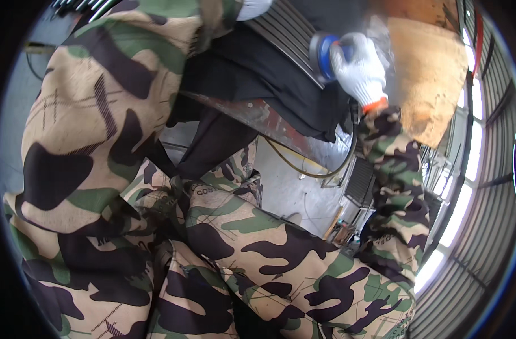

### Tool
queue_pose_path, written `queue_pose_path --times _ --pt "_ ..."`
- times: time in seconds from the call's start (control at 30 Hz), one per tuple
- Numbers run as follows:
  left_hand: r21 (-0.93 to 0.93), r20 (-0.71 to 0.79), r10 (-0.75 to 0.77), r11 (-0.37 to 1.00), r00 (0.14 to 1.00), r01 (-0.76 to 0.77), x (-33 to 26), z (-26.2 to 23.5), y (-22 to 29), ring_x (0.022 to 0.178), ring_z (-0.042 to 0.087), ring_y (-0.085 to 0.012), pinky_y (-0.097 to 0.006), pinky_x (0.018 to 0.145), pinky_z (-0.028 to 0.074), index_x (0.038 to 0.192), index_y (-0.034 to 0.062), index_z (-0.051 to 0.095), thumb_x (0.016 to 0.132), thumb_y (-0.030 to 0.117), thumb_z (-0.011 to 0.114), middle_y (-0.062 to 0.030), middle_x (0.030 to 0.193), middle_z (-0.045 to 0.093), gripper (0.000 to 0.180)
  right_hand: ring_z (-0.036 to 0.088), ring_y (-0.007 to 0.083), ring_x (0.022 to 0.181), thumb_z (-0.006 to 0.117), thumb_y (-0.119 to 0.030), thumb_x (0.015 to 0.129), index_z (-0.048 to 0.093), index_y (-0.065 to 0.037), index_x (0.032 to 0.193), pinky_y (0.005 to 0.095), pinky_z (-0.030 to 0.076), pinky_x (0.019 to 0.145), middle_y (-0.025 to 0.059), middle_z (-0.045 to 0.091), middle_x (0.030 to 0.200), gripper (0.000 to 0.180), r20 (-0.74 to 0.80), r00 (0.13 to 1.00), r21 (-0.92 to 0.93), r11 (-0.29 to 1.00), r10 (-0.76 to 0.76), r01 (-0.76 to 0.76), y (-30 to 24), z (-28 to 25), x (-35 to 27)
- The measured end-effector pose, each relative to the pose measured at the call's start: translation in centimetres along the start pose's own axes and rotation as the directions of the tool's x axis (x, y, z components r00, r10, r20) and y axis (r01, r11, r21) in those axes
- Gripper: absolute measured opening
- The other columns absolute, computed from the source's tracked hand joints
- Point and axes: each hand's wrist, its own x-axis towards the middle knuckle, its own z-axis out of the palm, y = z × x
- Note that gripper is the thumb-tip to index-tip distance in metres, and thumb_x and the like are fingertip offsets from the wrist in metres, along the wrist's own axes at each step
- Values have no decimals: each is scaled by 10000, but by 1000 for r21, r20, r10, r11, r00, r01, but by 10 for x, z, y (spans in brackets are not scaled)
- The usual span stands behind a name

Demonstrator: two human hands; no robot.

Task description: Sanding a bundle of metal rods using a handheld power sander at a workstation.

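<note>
My right hand (pixel 361 66), in a white knit glove with an orange cuff, is closed around a round blue hand tool (pixel 326 55) with a grey disc-shaped edge. The tool meets the right-hand end of a row of grey metal bars (pixel 283 34), which lie side by side on black cloth (pixel 241 68). At the top edge, part of my left hand (pixel 253 8) shows in a white glove beside the bars' far-left end. Its fingers are cut off by the picture's edge.
A worn steel edge (pixel 258 116) runs under the cloth. A yellowish hose (pixel 303 170) loops below it and rises toward my right wrist. A wooden board (pixel 430 73) stands at the right. Several metal rods (pixel 88 7) show at the upper left. A corrugated wall (pixel 487 248) bends along the right rim.
</note>
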Motion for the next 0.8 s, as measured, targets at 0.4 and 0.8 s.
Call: queue_pose_path --times 0.4,0.8 --pt "68 185 104 991 977 -118 23 -13 12 1201 609 -409 -513 1110 423 1155 -41 679 953 266 613 -240 1189 681 374 652 423 770 704 -254 879 622 -52 932 510 535 697 217 632 867 224 -55 996 48 996 -76 79 -14 -17 -8" --pt "109 241 187 970 952 -218 6 -10 6 1221 591 -407 -514 1074 434 1303 -30 627 996 277 592 -237 1322 651 435 666 432 796 643 -277 910 654 -44 993 542 542 688 221 640 884 247 -58 998 52 998 34 -31 -4 -18 -5"
